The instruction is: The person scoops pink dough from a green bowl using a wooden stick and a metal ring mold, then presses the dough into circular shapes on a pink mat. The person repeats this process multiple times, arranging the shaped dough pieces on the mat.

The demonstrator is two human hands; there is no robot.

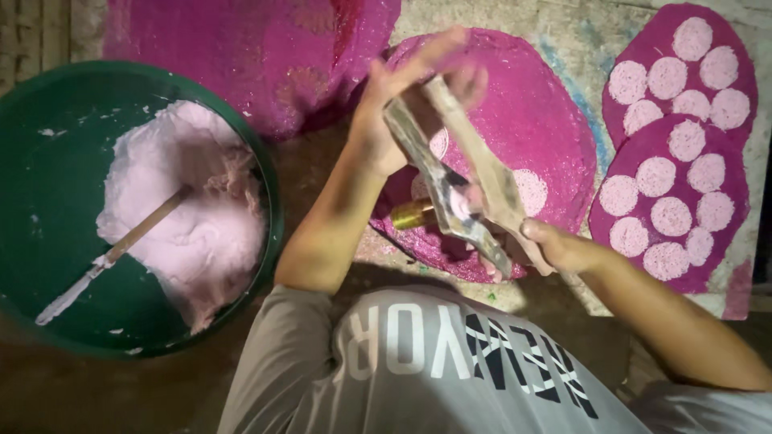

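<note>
Pink dough (465, 201) sits in the little cup of a hinged press (462, 189), and that press is up in the air, over the near edge of the round pink mat (547, 120) on the floor. The press has two long arms and a gold knob (412, 214) on its side.

The left hand (394, 96) is closed around the far ends of both long arms, near the far edge of the mat. The right hand (555, 245) is curled under the hinge end, thumb on top, just over the near edge of the mat.

To do this well, I think both arms should be squeezed evenly and the cup kept level, so the dough comes out as a neat round and not a lopsided one. It seems best to aim at a bare spot on the mat, beside the pale rounds (529, 191) already lying there, so they do not touch.

On the left side of the floor stands a green bowl (48, 201) with a big lump of pink dough and a stick (121, 249) poking in it. At the far right, two dark pink mats (740, 193) are full of pale rounds in rows.

No boxes, packets or signs show anywhere. The only writing is big white and dark letters on the person's grey shirt (450, 362), at the bottom.
</note>
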